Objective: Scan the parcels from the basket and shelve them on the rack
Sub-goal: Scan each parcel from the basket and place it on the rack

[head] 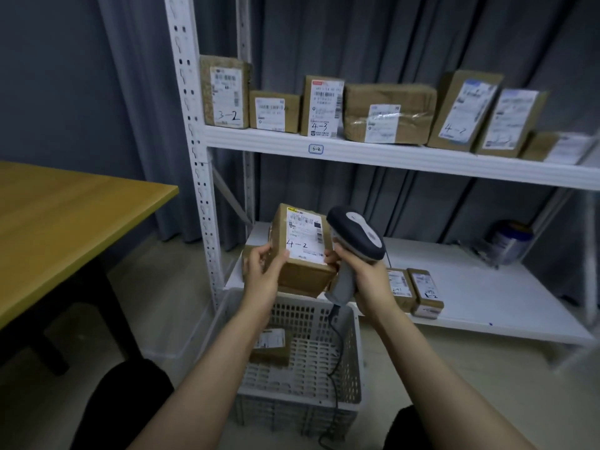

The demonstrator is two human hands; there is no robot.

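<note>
- Our left hand (261,271) has its fingers (281,258) wrapped around the left side of a brown parcel (303,254), gripping it with the white label marked "4-2" facing up.
- Our right hand (363,271) has its fingers closed around the grey handle of a barcode scanner (355,235); the scanner's head sits just right of the parcel, above our knuckles.
- Directly beneath both hands stands the white slatted basket (324,362), with one more small parcel (271,347) lying inside, and the scanner's cable hangs down into it.
- Right of the right hand, two small boxes (417,292) lie on the lower shelf of the white rack (422,159).
- Above the hands, the upper shelf carries a row of labelled parcels (389,113).
- Far left of the left hand is a wooden bench (65,216).
</note>
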